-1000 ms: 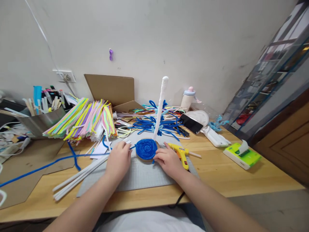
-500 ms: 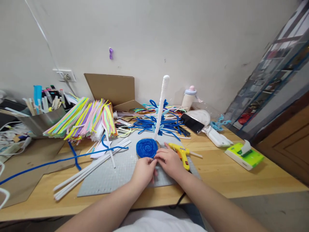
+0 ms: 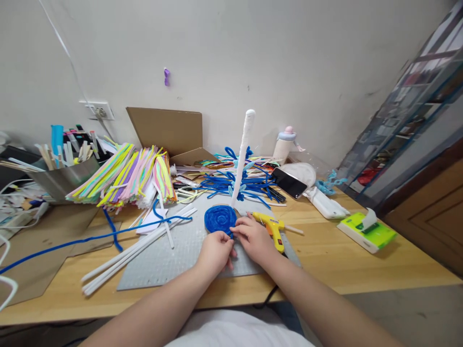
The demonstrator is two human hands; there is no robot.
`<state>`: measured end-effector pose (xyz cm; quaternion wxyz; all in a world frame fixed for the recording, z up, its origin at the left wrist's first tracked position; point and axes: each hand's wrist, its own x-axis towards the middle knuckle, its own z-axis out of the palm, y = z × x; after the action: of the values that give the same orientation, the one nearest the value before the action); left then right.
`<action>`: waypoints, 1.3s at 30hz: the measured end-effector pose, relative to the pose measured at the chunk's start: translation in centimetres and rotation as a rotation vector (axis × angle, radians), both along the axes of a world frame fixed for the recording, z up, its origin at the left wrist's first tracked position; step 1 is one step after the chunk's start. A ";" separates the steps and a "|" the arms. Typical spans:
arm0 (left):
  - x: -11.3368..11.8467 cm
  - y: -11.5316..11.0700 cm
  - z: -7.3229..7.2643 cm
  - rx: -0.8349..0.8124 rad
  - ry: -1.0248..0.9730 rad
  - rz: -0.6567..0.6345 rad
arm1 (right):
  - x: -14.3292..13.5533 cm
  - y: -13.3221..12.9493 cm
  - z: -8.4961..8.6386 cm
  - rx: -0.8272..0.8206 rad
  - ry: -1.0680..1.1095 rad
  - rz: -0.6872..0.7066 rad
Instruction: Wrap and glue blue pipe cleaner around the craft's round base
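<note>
A blue disc of coiled pipe cleaner (image 3: 219, 219) lies near the middle of the grey cutting mat. At its near edge my left hand (image 3: 216, 251) is closed, thumb and forefinger pinching the blue pipe cleaner at the rim. My right hand (image 3: 254, 237) presses bent fingertips against the disc's right near edge, close to the left fingertips. What lies between the fingertips is mostly hidden. Just behind the disc rises a white fuzzy stick (image 3: 244, 149), with blue pipe-cleaner shapes around its lower part. A yellow glue gun (image 3: 273, 227) rests beside my right hand.
White sticks (image 3: 137, 250) and a long blue pipe cleaner (image 3: 90, 238) lie across the left of the cutting mat (image 3: 162, 270). Bundled coloured pipe cleaners (image 3: 123, 178) stand behind them. A phone (image 3: 289, 183) and a tissue pack (image 3: 367, 232) are on the right.
The camera view has shifted very slightly. Both hands stay at the disc's near edge, with only small finger movements at the rim.
</note>
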<state>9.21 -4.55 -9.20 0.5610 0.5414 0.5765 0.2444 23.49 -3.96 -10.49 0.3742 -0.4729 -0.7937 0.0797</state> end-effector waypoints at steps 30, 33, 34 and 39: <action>-2.8 -0.2 0.2 0.800 0.828 -0.399 | 0.0 0.8 0.3 -0.021 -0.080 -0.034; -3.2 -0.6 0.1 0.753 0.721 -0.289 | 0.0 0.6 0.4 -0.028 -0.063 -0.018; -3.4 -0.6 0.2 0.747 0.687 -0.240 | 0.0 0.6 0.4 -0.034 -0.055 -0.015; -3.2 0.2 1.1 0.924 0.590 -0.174 | 0.0 0.7 0.4 -0.048 -0.044 -0.016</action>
<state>5.96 -4.36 -8.10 0.0979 0.8224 0.4951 0.2626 23.50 -3.29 -10.06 0.3458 -0.4897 -0.7958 0.0854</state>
